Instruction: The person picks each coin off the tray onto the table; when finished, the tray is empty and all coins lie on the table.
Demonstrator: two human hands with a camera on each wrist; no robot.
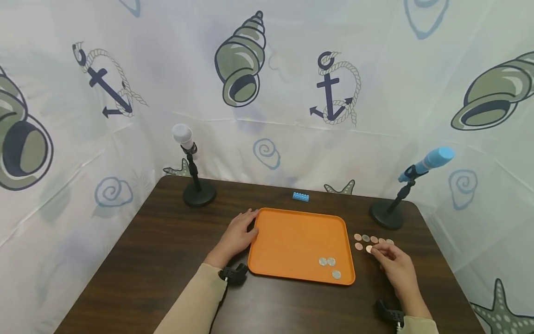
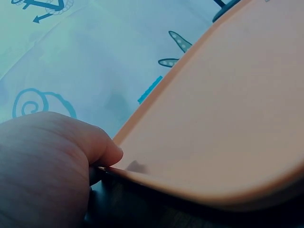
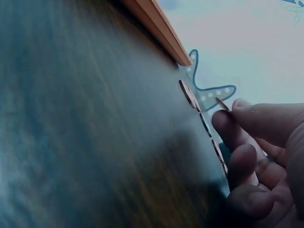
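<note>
A coin [image 1: 369,249], pinched by the right hand [image 1: 395,268] between thumb and finger near laid-out coins [image 1: 374,239] beside the orange tray [image 1: 292,246], gripped by the left hand [image 1: 235,235], could be dropped if the thin edge slips.

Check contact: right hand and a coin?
Touching. Right wrist view shows the right hand pinching a coin, its edge jutting out.

Left hand [image 1: 234,235] on outstretched arm, right hand [image 1: 398,269] in fingertip pinch
</note>
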